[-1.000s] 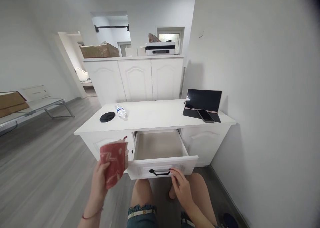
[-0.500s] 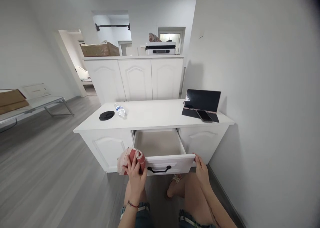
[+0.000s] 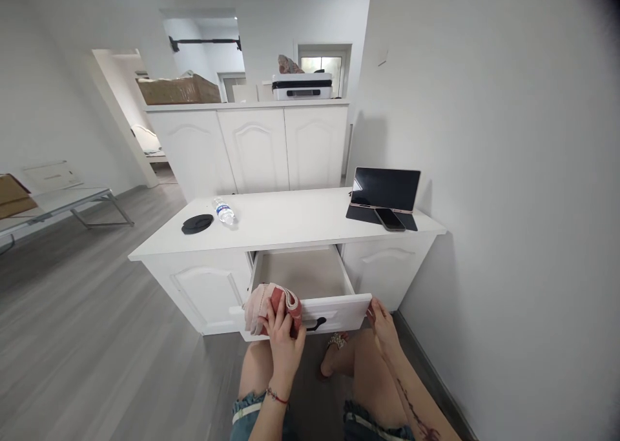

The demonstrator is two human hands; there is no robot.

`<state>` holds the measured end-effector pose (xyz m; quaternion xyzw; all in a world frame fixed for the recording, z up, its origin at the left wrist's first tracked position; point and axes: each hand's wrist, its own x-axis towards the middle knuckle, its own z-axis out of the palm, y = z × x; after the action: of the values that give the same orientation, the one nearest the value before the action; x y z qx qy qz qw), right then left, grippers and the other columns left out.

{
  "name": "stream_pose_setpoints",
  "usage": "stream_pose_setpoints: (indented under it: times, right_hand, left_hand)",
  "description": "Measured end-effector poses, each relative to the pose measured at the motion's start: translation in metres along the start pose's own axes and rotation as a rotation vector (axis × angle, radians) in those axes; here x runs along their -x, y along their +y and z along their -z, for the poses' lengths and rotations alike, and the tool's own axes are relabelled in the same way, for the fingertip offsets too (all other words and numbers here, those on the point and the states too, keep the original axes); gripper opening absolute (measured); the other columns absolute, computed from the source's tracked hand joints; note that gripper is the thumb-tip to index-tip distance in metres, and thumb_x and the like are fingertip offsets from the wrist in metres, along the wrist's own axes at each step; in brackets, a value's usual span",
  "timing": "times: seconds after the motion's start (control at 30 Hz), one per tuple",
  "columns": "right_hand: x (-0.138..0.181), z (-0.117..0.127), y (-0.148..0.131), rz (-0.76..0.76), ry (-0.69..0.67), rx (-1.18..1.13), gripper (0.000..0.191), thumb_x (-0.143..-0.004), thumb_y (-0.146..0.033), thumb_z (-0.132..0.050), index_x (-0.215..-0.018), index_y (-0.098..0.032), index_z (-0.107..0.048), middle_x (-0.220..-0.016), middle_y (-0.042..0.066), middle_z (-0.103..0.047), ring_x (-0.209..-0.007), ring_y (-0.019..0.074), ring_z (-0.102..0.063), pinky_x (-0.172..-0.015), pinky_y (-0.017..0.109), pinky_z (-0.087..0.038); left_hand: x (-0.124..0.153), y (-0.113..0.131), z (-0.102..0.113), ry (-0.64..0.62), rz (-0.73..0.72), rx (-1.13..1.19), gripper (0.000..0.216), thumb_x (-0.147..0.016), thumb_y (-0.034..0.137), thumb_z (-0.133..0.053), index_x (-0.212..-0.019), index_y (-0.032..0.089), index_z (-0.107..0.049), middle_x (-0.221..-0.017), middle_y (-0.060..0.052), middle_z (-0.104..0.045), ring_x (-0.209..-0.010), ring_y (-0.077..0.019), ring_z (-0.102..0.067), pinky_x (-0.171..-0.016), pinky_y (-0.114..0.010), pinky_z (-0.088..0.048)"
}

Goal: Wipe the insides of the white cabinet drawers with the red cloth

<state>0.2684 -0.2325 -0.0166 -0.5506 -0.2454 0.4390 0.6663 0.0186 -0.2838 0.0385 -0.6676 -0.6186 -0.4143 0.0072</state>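
My left hand (image 3: pixel 285 338) is closed round a folded red and pale pink cloth (image 3: pixel 265 300), holding it over the front left edge of the pulled-out white drawer (image 3: pixel 339 308). My right hand (image 3: pixel 382 323) rests on the right end of the drawer front, fingers curled against the panel. The drawer's bare beige floor (image 3: pixel 303 272) shows, with nothing lying on it. A black handle (image 3: pixel 317 325) on the drawer front is partly hidden behind my left hand.
The white low cabinet's top (image 3: pixel 285 221) carries a lying water bottle (image 3: pixel 223 211), a black round disc (image 3: pixel 197 223), a tablet on a stand (image 3: pixel 385 190) and a phone (image 3: pixel 389 219). A wall runs close on the right. A taller white cabinet (image 3: pixel 252 147) stands behind. My bare knees are below the drawer.
My left hand has brought the cloth from the left across to the drawer's front edge. My right hand has left the handle and shifted to the drawer's right end.
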Motion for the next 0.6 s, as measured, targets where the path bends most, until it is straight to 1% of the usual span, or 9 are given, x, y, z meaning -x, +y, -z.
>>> stream_pose_setpoints:
  times: [0.1,0.2,0.27,0.37,0.43,0.53,0.6]
  right_hand:
    - [-0.001,-0.002,0.003,0.006,0.016,0.012,0.051,-0.061,-0.066,-0.063,-0.087,-0.022,-0.069,-0.092,0.005,-0.072,-0.091,0.0225,-0.065,-0.078,0.032,-0.055]
    - [-0.003,-0.005,0.005,0.023,0.009,-0.012,0.050,-0.059,-0.067,-0.065,-0.080,-0.022,-0.069,-0.083,0.004,-0.072,-0.084,0.0214,-0.065,-0.074,0.031,-0.054]
    - [-0.006,-0.007,0.005,0.016,-0.002,-0.045,0.050,-0.054,-0.066,-0.068,-0.077,-0.022,-0.069,-0.078,0.002,-0.071,-0.079,0.0202,-0.064,-0.073,0.031,-0.054]
    - [-0.007,-0.010,0.001,0.002,0.002,-0.075,0.052,-0.049,-0.067,-0.071,-0.074,-0.021,-0.069,-0.075,0.002,-0.071,-0.075,0.0201,-0.064,-0.071,0.031,-0.053]
    - [-0.007,-0.010,-0.004,0.020,-0.037,-0.035,0.052,-0.053,-0.068,-0.068,-0.074,-0.020,-0.069,-0.077,0.004,-0.072,-0.077,0.0214,-0.064,-0.072,0.033,-0.053]
    - [-0.004,-0.009,-0.011,0.053,-0.146,0.036,0.050,-0.064,-0.065,-0.063,-0.080,-0.018,-0.071,-0.085,0.008,-0.073,-0.082,0.0232,-0.065,-0.077,0.035,-0.051]
    - [-0.004,-0.009,-0.014,0.043,-0.202,0.022,0.051,-0.066,-0.065,-0.063,-0.084,-0.018,-0.071,-0.090,0.009,-0.074,-0.086,0.0240,-0.065,-0.081,0.036,-0.051]
  left_hand:
    - [0.001,0.010,-0.009,-0.035,-0.026,0.024,0.042,-0.083,0.016,-0.047,-0.124,0.021,-0.058,-0.146,-0.009,-0.042,-0.144,-0.0318,0.000,-0.111,-0.065,-0.002]
    - [0.001,0.022,-0.020,-0.072,-0.054,0.023,0.041,-0.083,0.014,-0.046,-0.121,0.022,-0.059,-0.147,-0.008,-0.041,-0.143,-0.0313,0.001,-0.111,-0.066,0.000]
    - [0.001,0.032,-0.028,-0.122,-0.078,0.032,0.039,-0.082,0.011,-0.045,-0.116,0.022,-0.062,-0.148,-0.006,-0.038,-0.143,-0.0315,0.003,-0.110,-0.068,-0.001]
    - [0.000,0.049,-0.041,-0.234,-0.127,0.072,0.041,-0.083,0.009,-0.041,-0.116,0.021,-0.062,-0.150,-0.006,-0.034,-0.143,-0.0315,0.004,-0.109,-0.070,-0.006]
    - [-0.001,0.060,-0.051,-0.304,-0.174,0.094,0.041,-0.084,0.009,-0.040,-0.116,0.020,-0.062,-0.152,-0.005,-0.031,-0.143,-0.0308,0.004,-0.109,-0.069,-0.009]
    - [-0.003,0.073,-0.064,-0.394,-0.277,0.126,0.041,-0.082,0.007,-0.041,-0.114,0.021,-0.063,-0.153,-0.002,-0.028,-0.144,-0.0294,0.001,-0.112,-0.066,-0.010]
    - [-0.006,0.078,-0.071,-0.444,-0.344,0.151,0.048,-0.081,0.007,-0.042,-0.124,0.022,-0.057,-0.153,-0.002,-0.029,-0.144,-0.0270,-0.003,-0.114,-0.062,-0.013]
